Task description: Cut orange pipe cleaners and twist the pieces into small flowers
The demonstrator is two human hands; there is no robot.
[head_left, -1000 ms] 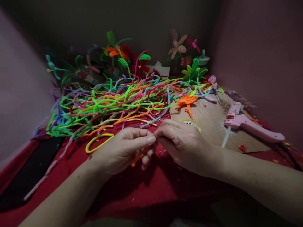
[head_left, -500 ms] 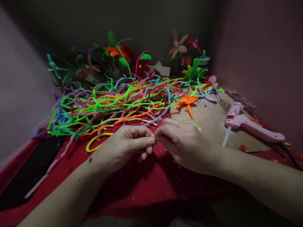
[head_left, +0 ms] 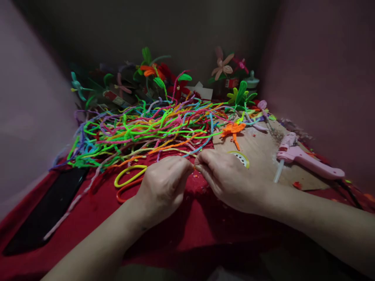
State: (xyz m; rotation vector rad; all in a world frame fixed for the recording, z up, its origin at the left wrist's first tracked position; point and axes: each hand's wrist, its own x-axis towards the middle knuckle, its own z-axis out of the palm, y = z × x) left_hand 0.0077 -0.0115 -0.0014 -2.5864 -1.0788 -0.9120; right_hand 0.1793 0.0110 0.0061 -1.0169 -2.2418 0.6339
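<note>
My left hand (head_left: 164, 184) and my right hand (head_left: 227, 175) meet above the red cloth, fingertips almost touching. Both are closed in a pinch on a tiny piece of orange pipe cleaner (head_left: 193, 167), mostly hidden by the fingers. Just left of my left hand lie two loop handles, one yellow (head_left: 120, 177) and one orange-red (head_left: 124, 192), partly covered by that hand. Behind my right hand, a round white disc with holes and a yellow rim (head_left: 241, 159) is partly hidden. An orange pipe-cleaner flower (head_left: 233, 130) rests on the board beyond.
Colourful pipe cleaners (head_left: 146, 128) are heaped across the back. A pink glue gun (head_left: 307, 156) lies on the cardboard (head_left: 263, 150) at right, its cord trailing off. A black flat object (head_left: 43, 214) is at left. Finished flowers (head_left: 222, 66) stand along the wall.
My left hand has rolled over, so its back now faces up and its thumb is hidden. The orange-red loop has come into sight beside it. The view has shifted slightly.
</note>
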